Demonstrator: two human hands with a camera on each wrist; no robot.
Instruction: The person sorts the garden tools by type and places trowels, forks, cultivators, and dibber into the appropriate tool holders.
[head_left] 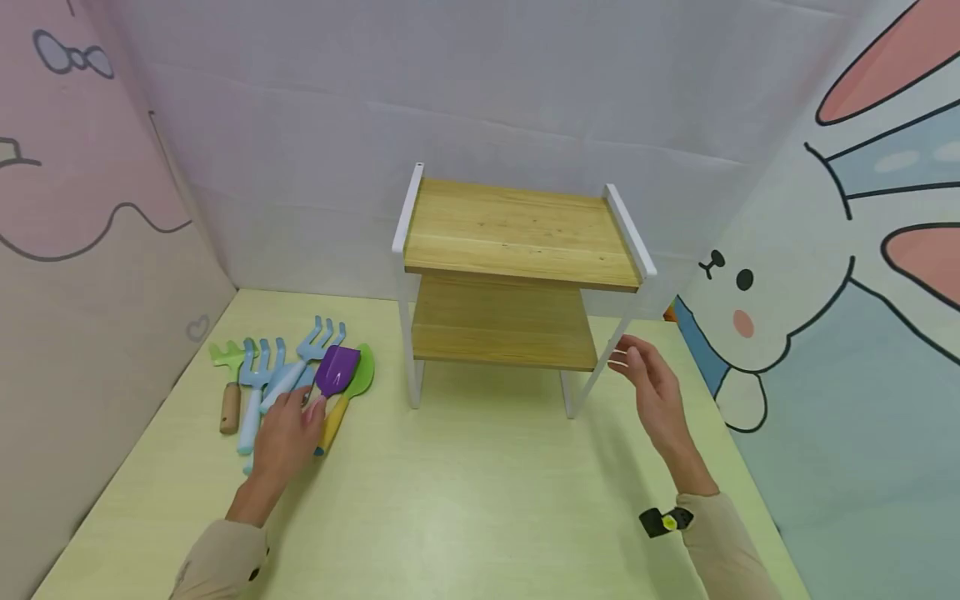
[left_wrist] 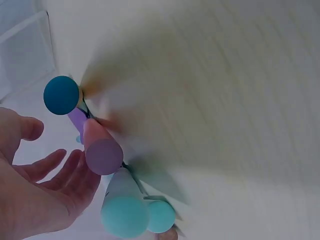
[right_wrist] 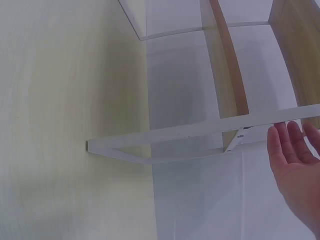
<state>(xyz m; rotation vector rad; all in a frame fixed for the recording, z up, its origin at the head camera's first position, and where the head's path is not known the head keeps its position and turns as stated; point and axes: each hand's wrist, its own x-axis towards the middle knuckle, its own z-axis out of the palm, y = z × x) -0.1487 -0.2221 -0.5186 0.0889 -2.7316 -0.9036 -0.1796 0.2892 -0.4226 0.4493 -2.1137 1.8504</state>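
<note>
My left hand is over a group of small garden tools, its fingers beside the pink handle of a purple shovel. In the left wrist view the fingertips lie against or very near that handle, with the thumb apart from it. Right of the shovel lies a green spade with a yellow handle. Blue hand rakes and a green rake with a wooden handle lie to the left. My right hand, fingers loosely extended, is beside the white side frame of a two-tier wooden shelf.
The shelf stands toward the back of the pale wooden table. A white cloth wall rises behind it. Printed panels flank both sides, the right one with a cartoon rabbit. A dark wrist strap sits at the right cuff.
</note>
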